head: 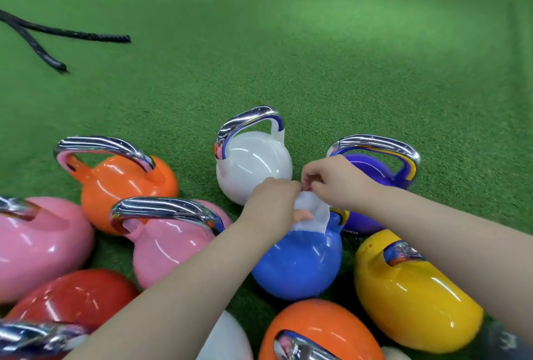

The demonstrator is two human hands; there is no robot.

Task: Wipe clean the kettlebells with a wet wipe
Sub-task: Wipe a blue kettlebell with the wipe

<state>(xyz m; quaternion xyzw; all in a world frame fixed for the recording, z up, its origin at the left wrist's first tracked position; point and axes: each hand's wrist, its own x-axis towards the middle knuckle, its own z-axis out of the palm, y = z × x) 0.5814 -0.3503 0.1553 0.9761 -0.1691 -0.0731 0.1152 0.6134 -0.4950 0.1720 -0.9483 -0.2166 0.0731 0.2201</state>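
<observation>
Wipe (313, 212) — limp, light — pinched by both hands' curled fingers (310, 183) atop the heavy, glossy blue kettlebell (300, 264).

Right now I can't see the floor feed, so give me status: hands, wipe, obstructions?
Left hand and right hand both pinching the white wipe. Wipe draped over blue kettlebell handle. Other kettlebells crowd close; nothing blocking.
</observation>
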